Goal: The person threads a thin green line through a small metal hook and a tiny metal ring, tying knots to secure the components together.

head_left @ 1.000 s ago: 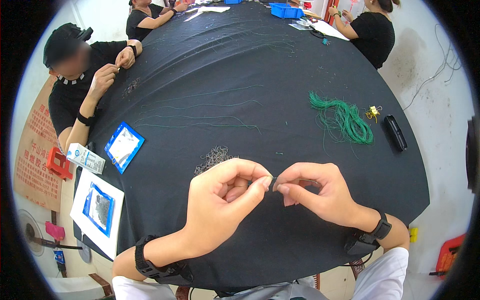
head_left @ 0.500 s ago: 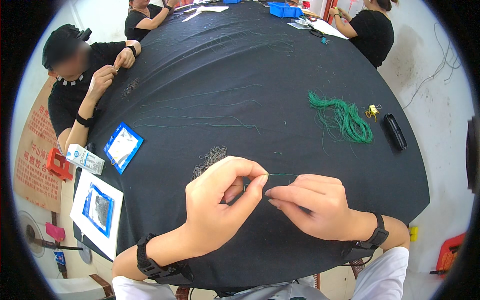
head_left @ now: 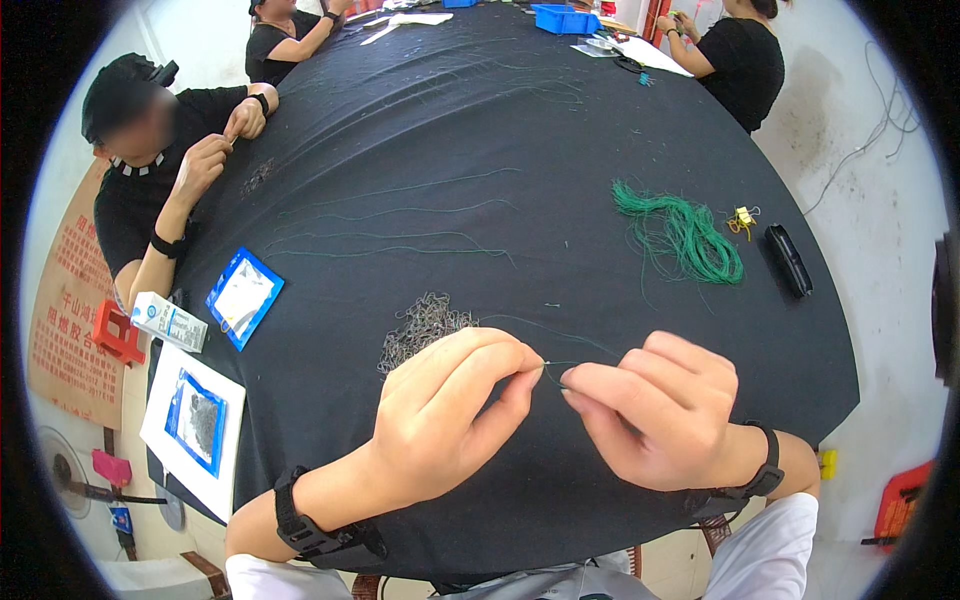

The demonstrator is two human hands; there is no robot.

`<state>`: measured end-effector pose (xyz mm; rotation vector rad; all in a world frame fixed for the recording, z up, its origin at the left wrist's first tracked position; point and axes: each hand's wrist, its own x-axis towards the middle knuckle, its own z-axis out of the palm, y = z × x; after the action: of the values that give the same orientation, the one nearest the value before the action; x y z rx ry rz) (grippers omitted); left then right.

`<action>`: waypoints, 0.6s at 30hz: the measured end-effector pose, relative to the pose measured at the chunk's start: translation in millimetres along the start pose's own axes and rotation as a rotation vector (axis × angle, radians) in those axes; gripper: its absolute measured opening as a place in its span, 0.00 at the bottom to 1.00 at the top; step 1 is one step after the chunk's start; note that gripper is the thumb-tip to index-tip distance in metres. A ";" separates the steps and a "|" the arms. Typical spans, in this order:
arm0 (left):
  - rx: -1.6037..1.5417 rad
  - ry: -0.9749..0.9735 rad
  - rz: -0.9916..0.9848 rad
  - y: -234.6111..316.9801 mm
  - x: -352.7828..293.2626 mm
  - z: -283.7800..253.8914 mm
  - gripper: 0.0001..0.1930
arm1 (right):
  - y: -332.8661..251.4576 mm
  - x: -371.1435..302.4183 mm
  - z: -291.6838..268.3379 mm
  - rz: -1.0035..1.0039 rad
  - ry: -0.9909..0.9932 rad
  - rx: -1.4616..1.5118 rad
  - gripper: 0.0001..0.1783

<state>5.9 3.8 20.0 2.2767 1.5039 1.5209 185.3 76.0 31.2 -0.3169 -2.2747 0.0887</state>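
Observation:
My left hand is closed in a pinch, its thumb and forefinger pressed on a thin green thread; anything else inside that pinch is hidden. Just to its right, my right hand also pinches the thread, and a short stretch with a small loop spans the gap between the fingertips. A loose length of the thread curves over the cloth behind my hands. Beyond my left hand lies a pile of small dark metal hooks, partly covered by that hand.
Several cut green threads lie across the black cloth. At right are a green thread bundle, a yellow binder clip and a black case. Blue-edged packets and a small box sit at left, near a co-worker.
My right hand has moved slightly right and turned, fingers curled more. My left hand has shifted slightly down and right, uncovering more of the hook pile. The thread now shows a loop between the fingertips.

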 end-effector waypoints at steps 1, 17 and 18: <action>-0.001 -0.003 0.005 0.0 -0.1 0.2 0.11 | 0.8 1.2 -0.8 0.006 0.029 -0.007 0.13; -0.017 -0.003 0.185 -2.5 0.8 2.6 0.12 | 15.9 3.9 -0.2 0.001 0.057 0.069 0.13; -0.022 -0.011 0.183 -2.1 1.1 2.2 0.12 | 15.8 4.1 -0.6 0.001 0.058 0.069 0.13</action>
<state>6.0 6.6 18.6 2.4659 1.3002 1.5544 186.3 92.3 32.0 -0.2805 -2.2085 0.1562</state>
